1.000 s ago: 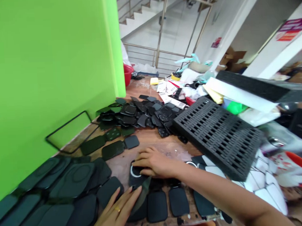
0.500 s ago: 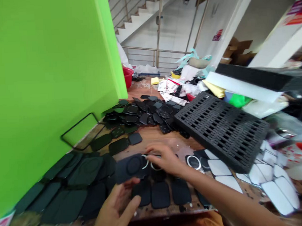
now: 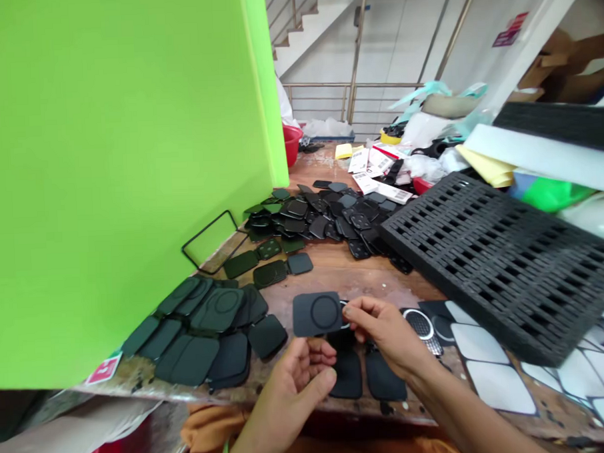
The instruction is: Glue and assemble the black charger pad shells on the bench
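My right hand (image 3: 387, 333) pinches the right edge of a flat dark square panel (image 3: 309, 322) with a raised circle on it, between thumb and fingertips. Part of a silver ring (image 3: 344, 311) shows at that edge, partly behind the fingers. Just below the panel is my left hand (image 3: 302, 387), palm turned inward, fingers loosely curled and thumb apart, with nothing in it. Two black rounded squares, one of them a black pad (image 3: 386, 378), lie on the table below the hands. Right of my right hand lies a dark piece with a silver ring (image 3: 418, 323).
Dark panels (image 3: 187, 358) overlap at the left, under a green partition (image 3: 129, 160). Behind lies a heap of black plates (image 3: 331, 212). A black slotted tray (image 3: 504, 264) rests at the right, with white rounded pads (image 3: 499, 385) in front of it. A thin black frame (image 3: 207, 234) leans on the partition.
The view has swung left, so the scene sits farther right. My right hand now pinches the edge of the circle-marked panel; my left hand remains below it, fingers more curled.
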Tool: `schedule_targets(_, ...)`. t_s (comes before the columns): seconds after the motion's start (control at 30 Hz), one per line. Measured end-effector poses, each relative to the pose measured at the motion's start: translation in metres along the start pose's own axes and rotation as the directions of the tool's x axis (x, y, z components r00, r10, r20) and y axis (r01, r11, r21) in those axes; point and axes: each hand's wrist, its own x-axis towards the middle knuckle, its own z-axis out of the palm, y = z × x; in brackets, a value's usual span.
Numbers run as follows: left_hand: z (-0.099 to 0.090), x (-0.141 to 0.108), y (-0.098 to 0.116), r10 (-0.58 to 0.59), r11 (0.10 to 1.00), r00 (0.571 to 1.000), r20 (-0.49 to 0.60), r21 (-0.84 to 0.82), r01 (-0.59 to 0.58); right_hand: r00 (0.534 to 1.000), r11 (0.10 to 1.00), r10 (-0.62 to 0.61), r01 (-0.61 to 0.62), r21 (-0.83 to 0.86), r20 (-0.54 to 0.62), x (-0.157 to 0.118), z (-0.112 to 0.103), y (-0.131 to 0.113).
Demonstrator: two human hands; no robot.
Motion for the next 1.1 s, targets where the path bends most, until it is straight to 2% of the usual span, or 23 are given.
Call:
schedule_targets(0.1,0.001,0.002,-0.008,0.023,0.994,0.999,-0.034,0.112,-0.019,0.999,0.999,0.027,-0.026,0.040,-0.022,-0.005,0.009,-0.004)
schedule_targets(0.13,0.000,0.003,-0.013,0.029,0.985,0.998,-0.051,0.172,-0.020,0.999,1.000,-0.018,0.019,0.020,-0.051,-0.007,0.012,-0.005)
schedule_targets(0.2,-0.003,0.006,-0.022,0.065,0.937,0.994,-0.092,0.349,-0.029,0.968,0.973,-0.216,0.203,-0.105,-0.126,-0.012,0.019,-0.009)
schedule_targets(0.23,-0.005,0.008,-0.027,0.122,0.887,0.985,-0.122,0.458,-0.053,0.924,0.927,-0.352,0.320,-0.197,-0.153,-0.014,0.022,-0.011)
schedule_targets(0.3,-0.012,0.012,-0.034,0.281,0.750,0.942,-0.183,0.654,-0.097,0.784,0.776,-0.598,0.515,-0.364,-0.165,-0.017,0.025,-0.017)
schedule_targets(0.33,-0.016,0.015,-0.037,0.363,0.670,0.910,-0.199,0.735,-0.106,0.717,0.708,-0.677,0.573,-0.414,-0.165,-0.019,0.025,-0.020)
schedule_targets(0.37,-0.020,0.018,-0.039,0.429,0.587,0.881,-0.198,0.803,-0.105,0.672,0.666,-0.720,0.602,-0.440,-0.172,-0.019,0.024,-0.023)
schedule_targets(0.4,-0.024,0.020,-0.041,0.474,0.505,0.862,-0.178,0.857,-0.101,0.653,0.656,-0.734,0.609,-0.447,-0.187,-0.019,0.021,-0.025)
schedule_targets(0.43,-0.028,0.023,-0.043,0.499,0.425,0.855,-0.141,0.900,-0.099,0.660,0.670,-0.723,0.599,-0.438,-0.202,-0.018,0.018,-0.027)
schedule_targets(0.5,-0.031,0.027,-0.048,0.509,0.291,0.859,-0.049,0.949,-0.118,0.712,0.733,-0.662,0.552,-0.397,-0.232,-0.014,0.009,-0.029)
schedule_targets(0.6,-0.029,0.029,-0.054,0.490,0.192,0.871,0.025,0.972,-0.135,0.785,0.820,-0.557,0.468,-0.331,-0.270,-0.008,-0.007,-0.025)
schedule_targets(0.67,-0.025,0.028,-0.052,0.481,0.190,0.876,0.009,0.975,-0.115,0.808,0.852,-0.510,0.428,-0.302,-0.294,-0.006,-0.016,-0.021)
schedule_targets(0.77,-0.020,0.026,-0.043,0.443,0.273,0.895,-0.053,0.959,-0.079,0.847,0.895,-0.433,0.362,-0.262,-0.308,-0.007,-0.027,-0.017)
schedule_targets(0.97,-0.014,0.021,-0.023,0.237,0.571,0.949,-0.208,0.820,0.037,0.918,0.956,-0.278,0.235,-0.178,-0.283,-0.008,-0.048,0.001)
schedule_targets(1.1,-0.015,0.021,-0.013,0.043,0.744,0.943,-0.330,0.640,0.190,0.945,0.978,-0.195,0.168,-0.122,-0.261,-0.006,-0.055,0.014)
